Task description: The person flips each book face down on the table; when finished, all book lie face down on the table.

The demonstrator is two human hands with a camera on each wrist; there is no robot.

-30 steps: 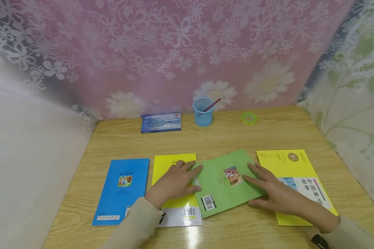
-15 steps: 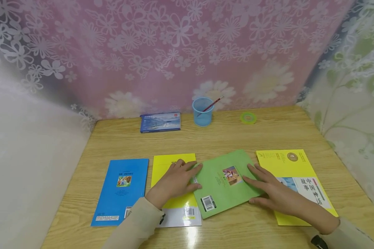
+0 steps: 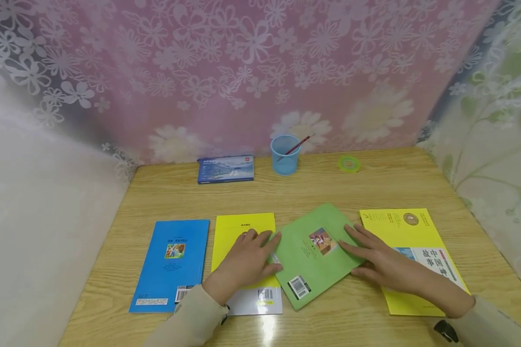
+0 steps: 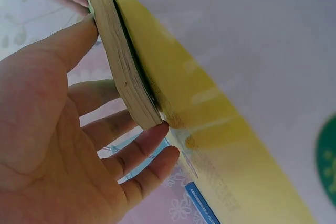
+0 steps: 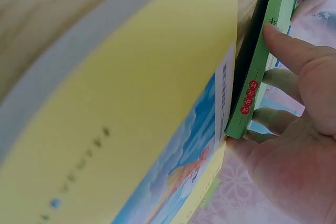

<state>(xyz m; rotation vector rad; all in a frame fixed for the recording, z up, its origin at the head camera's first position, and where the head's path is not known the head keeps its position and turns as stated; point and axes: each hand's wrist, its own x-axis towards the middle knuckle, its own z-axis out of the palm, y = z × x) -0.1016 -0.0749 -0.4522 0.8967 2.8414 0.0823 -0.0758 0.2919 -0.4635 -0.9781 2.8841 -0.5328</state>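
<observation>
Hands flank green book (image 3: 313, 255): left hand (image 3: 245, 261), right hand (image 3: 382, 262), fingers straight, pressing its edges.

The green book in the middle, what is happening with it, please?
A person has both hands on the green book, which lies skewed on the wooden desk. The left hand presses its left edge and rests on a yellow book. The right hand presses its right edge, over a larger yellow book. A blue book lies untouched at far left.
</observation>
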